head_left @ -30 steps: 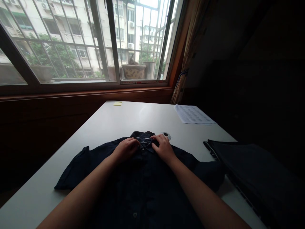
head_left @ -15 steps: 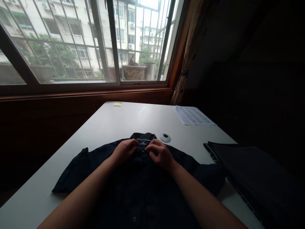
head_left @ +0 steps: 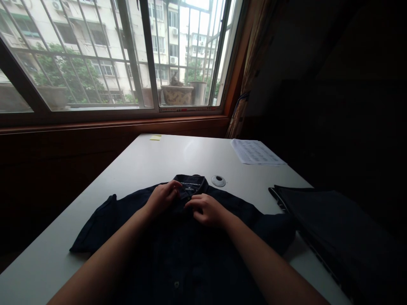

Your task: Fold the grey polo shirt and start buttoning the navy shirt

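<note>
A dark navy short-sleeved shirt (head_left: 187, 250) lies front up on the white table, its sleeves spread to both sides and its collar (head_left: 206, 183) at the far end. A pale label shows inside the neck. My left hand (head_left: 162, 197) has its bent fingers closed on the left side of the collar. Just below the neck opening, my right hand (head_left: 208, 209) pinches the top of the shirt front. What lies between the fingertips is small and dark, so the exact bit of cloth is hard to see. One button (head_left: 177, 284) is visible lower on the front.
The white table (head_left: 178, 156) carries a round cable-hole cover (head_left: 218, 181) just beyond the collar, a yellow sticky note (head_left: 155, 137) and printed sheets (head_left: 257, 151) at the far side. Folded dark cloth (head_left: 330, 220) lies on the right. Beyond stands a barred window (head_left: 95, 63).
My right hand has shifted slightly down and left from the collar's right side to the neck opening. The left fingers have lifted a little, and more of the label and collar shows.
</note>
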The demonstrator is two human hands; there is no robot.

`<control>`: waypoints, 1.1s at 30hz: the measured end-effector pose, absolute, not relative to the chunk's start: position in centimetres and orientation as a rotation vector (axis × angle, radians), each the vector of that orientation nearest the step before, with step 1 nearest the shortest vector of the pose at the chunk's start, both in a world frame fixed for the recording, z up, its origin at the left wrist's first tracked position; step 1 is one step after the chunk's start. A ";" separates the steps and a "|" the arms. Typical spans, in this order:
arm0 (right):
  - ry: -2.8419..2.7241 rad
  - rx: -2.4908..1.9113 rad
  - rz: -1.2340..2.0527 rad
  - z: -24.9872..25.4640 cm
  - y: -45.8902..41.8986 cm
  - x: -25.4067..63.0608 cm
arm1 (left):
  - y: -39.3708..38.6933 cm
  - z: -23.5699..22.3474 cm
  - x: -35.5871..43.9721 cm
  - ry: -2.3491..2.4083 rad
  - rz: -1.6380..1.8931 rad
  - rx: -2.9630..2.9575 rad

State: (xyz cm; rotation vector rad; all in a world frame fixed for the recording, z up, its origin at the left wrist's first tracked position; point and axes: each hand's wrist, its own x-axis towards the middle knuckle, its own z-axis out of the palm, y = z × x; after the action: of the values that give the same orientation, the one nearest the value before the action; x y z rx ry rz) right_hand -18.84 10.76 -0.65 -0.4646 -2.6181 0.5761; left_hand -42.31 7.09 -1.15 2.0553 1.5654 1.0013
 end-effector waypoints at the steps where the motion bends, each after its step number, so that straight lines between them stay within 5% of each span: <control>1: -2.616 -0.473 0.587 -0.7 10.8 -18.8 | 6.9 -1.1 -42.3 1.555 0.987 2.067; 18: -2.511 -0.478 0.758 -1.0 11.3 -19.0 | -0.8 1.2 -40.6 1.522 0.622 2.549; 33: -2.505 -0.486 0.858 -0.3 11.3 -18.8 | 1.0 -0.6 -40.6 1.437 0.925 2.231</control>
State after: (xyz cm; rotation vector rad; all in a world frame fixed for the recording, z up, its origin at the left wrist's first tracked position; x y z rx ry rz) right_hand -18.84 11.28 -0.33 -0.4862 -2.5047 0.8578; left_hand -40.63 0.97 -0.56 2.2307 1.4369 0.9254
